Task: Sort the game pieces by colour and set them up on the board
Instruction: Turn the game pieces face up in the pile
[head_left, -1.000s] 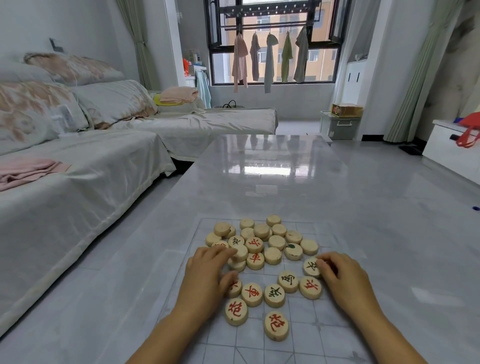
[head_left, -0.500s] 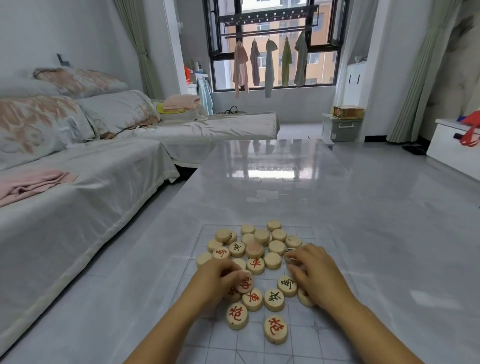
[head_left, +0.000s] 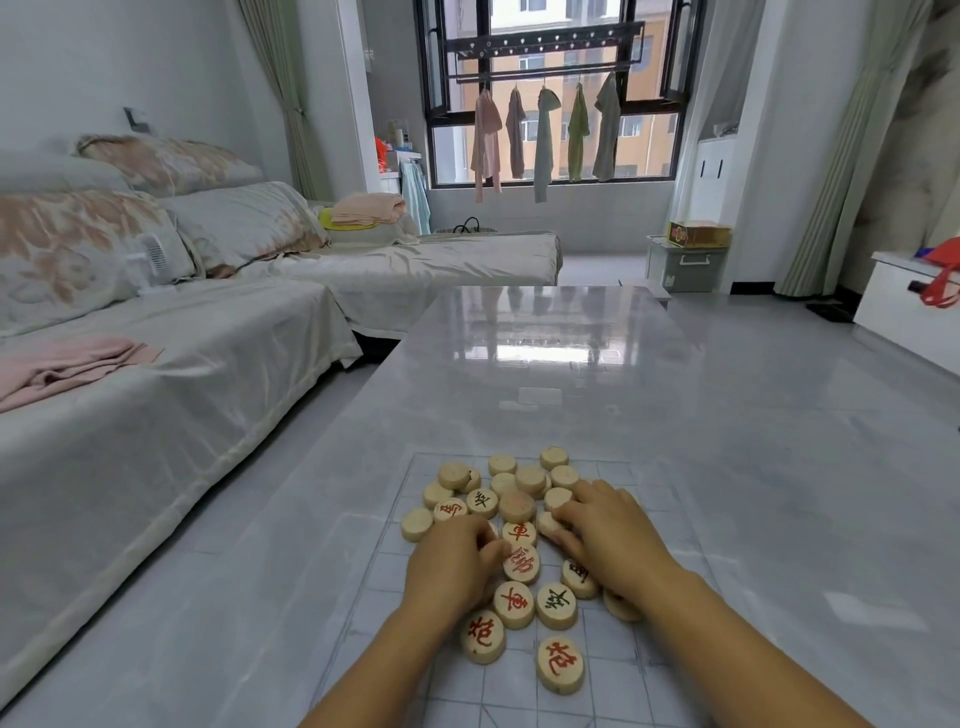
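Game pieces (head_left: 514, 530): round wooden discs lying flat in a loose heap on the clear gridded board (head_left: 613, 670), at the near end of a glossy grey table (head_left: 727, 441). Red 車 on two, red 炮 on the two nearest, two with black marks I can't read, and the far ones blank side up. Discs have no long axis; the characters tilt different ways. Left hand (head_left: 452, 564): fingers curled onto the heap, thumb against a red piece, can't tell if it grasps. Right hand (head_left: 608, 535): fingers spread and relaxed, resting on blank pieces. Covered sofa (head_left: 156, 415) on the left; window (head_left: 550, 93) with hung clothes (head_left: 543, 140) behind.
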